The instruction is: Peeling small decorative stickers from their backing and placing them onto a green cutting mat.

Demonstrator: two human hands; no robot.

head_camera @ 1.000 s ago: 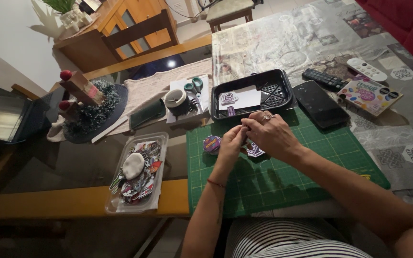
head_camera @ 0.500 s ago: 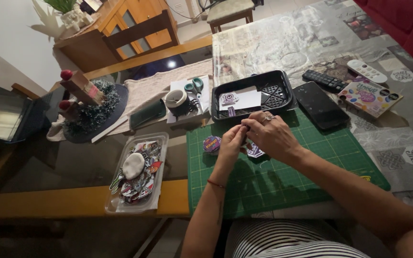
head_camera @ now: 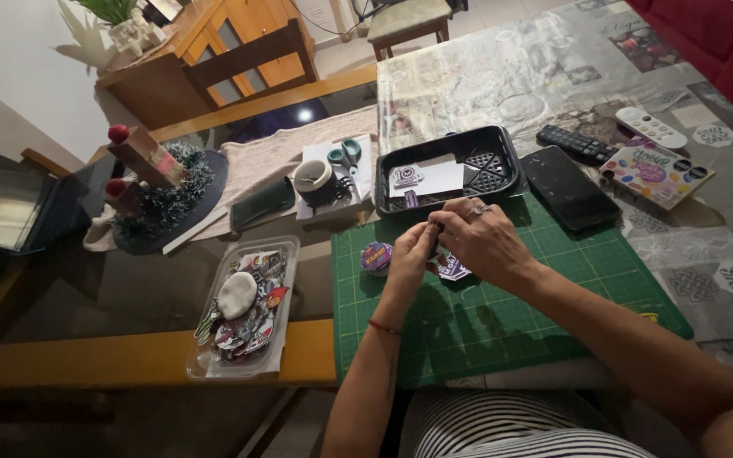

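Hands meet over the green cutting mat (head_camera: 502, 322): your left hand (head_camera: 411, 251) and right hand (head_camera: 481, 242) both pinch a small sticker (head_camera: 451, 268), likely mid-peel. Next move needs a steady fingertip grip.

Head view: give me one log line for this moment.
hands: left and right together over green mat, pinching small sticker | on mat: stickers | behind: black tray | left: clear tray
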